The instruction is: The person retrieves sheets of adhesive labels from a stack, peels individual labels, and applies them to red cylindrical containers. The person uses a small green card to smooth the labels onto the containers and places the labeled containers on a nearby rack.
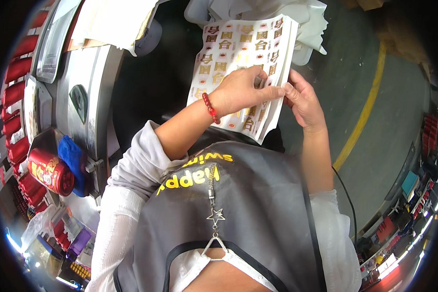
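Printed sheets point(218, 51): upper centre of frame. Right hand point(304, 100): thumb and fingers pinching right edge. Left hand point(242, 88): across top face, thumb near same edge; grip unclear. Advised: light pinch, edges aligned, no creasing.

A red cylindrical can point(48, 170) sits left of a blue cloth point(72, 160), both left of rectangular white paper sheets point(246, 51).

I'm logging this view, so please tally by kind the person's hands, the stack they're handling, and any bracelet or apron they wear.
Left hand and right hand: 2
Patterned stack: 1
Red bracelet: 1
Dark apron: 1
Total: 5
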Action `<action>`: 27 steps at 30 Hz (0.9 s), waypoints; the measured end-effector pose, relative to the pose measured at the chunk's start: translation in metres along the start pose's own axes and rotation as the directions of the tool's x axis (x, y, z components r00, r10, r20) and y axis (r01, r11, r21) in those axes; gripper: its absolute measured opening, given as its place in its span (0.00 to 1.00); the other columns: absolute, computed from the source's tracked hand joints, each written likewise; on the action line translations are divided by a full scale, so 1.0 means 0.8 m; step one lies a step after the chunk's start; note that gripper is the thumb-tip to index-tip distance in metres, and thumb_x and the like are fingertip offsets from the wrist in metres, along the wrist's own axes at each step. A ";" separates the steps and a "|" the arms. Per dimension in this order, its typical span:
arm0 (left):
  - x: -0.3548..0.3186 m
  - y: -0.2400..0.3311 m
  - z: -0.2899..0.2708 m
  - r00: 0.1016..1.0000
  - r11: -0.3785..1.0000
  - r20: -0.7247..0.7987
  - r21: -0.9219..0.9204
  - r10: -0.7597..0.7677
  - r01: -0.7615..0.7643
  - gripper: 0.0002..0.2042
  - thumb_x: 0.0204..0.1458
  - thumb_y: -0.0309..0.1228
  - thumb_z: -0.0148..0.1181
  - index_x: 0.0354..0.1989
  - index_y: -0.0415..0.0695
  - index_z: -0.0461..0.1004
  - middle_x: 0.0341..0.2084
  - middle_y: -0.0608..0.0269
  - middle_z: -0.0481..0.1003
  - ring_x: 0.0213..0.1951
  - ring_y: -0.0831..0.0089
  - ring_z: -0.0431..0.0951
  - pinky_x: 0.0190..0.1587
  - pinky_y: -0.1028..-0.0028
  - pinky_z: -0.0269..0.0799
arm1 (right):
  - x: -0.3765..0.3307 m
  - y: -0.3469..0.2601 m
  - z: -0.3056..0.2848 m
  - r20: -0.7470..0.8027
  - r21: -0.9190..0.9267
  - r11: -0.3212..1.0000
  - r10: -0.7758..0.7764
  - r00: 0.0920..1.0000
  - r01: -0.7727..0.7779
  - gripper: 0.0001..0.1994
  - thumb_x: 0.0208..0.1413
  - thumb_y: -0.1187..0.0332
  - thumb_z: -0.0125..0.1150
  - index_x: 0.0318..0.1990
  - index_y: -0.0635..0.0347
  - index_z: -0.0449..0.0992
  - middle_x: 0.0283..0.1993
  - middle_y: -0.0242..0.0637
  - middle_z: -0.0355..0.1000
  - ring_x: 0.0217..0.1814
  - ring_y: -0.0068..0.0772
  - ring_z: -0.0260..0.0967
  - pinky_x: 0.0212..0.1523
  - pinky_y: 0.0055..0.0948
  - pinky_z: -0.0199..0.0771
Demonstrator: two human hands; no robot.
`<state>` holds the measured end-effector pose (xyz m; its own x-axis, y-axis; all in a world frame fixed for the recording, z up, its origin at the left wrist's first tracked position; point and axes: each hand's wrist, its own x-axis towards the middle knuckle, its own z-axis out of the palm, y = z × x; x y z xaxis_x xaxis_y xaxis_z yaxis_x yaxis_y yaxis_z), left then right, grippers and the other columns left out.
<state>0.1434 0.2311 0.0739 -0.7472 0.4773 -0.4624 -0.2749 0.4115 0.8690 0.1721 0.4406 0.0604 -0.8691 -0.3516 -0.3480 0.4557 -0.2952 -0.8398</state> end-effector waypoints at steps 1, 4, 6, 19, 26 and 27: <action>-0.002 0.006 0.001 1.000 0.997 -0.022 0.083 0.000 0.002 0.31 0.51 0.52 0.67 0.49 0.34 0.73 0.37 0.49 0.81 0.40 0.66 0.83 0.44 0.71 0.77 | 0.000 0.001 -0.001 0.001 0.012 1.000 0.007 1.000 -0.007 0.29 0.63 0.63 0.62 0.67 0.66 0.62 0.60 0.38 0.70 0.58 0.28 0.70 0.56 0.32 0.74; -0.005 0.015 0.006 0.998 0.987 -0.062 0.163 0.024 -0.014 0.32 0.53 0.55 0.64 0.48 0.34 0.74 0.36 0.47 0.81 0.41 0.63 0.83 0.44 0.69 0.77 | 0.000 0.002 -0.002 -0.015 -0.030 0.999 -0.012 1.000 0.012 0.27 0.63 0.62 0.62 0.65 0.67 0.64 0.59 0.38 0.70 0.57 0.28 0.70 0.56 0.32 0.74; -0.005 0.010 0.009 0.997 0.983 -0.072 0.183 0.035 -0.022 0.33 0.53 0.57 0.63 0.48 0.34 0.74 0.36 0.47 0.81 0.41 0.61 0.83 0.44 0.68 0.77 | -0.001 0.002 -0.003 -0.016 -0.034 0.999 -0.005 1.000 0.005 0.27 0.63 0.61 0.62 0.64 0.67 0.64 0.59 0.38 0.70 0.57 0.28 0.70 0.56 0.32 0.74; -0.002 0.006 0.009 0.993 0.980 -0.071 0.184 0.090 -0.075 0.37 0.48 0.61 0.63 0.43 0.30 0.74 0.34 0.43 0.78 0.37 0.57 0.81 0.41 0.65 0.76 | 0.000 -0.003 -0.001 -0.005 -0.061 0.998 -0.001 1.000 0.001 0.26 0.63 0.62 0.62 0.63 0.67 0.65 0.57 0.38 0.71 0.56 0.28 0.71 0.56 0.32 0.75; -0.003 0.008 0.003 0.999 0.990 -0.029 0.138 0.029 -0.025 0.33 0.51 0.54 0.67 0.49 0.33 0.73 0.37 0.47 0.80 0.42 0.63 0.83 0.43 0.68 0.77 | 0.001 -0.004 0.000 -0.012 -0.054 0.999 0.003 1.000 -0.004 0.26 0.63 0.62 0.62 0.63 0.67 0.65 0.57 0.37 0.72 0.55 0.27 0.71 0.55 0.31 0.75; -0.003 0.009 0.002 1.000 0.990 -0.023 0.142 0.019 -0.015 0.33 0.51 0.54 0.66 0.49 0.33 0.73 0.37 0.47 0.80 0.42 0.63 0.83 0.44 0.68 0.77 | 0.000 -0.004 0.000 -0.013 -0.053 0.999 0.003 1.000 -0.003 0.26 0.63 0.62 0.62 0.63 0.67 0.66 0.56 0.37 0.72 0.55 0.27 0.71 0.55 0.31 0.75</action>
<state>0.1441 0.2344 0.0809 -0.7659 0.4671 -0.4418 -0.1747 0.5102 0.8422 0.1703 0.4416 0.0629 -0.8703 -0.3407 -0.3557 0.4477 -0.2463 -0.8596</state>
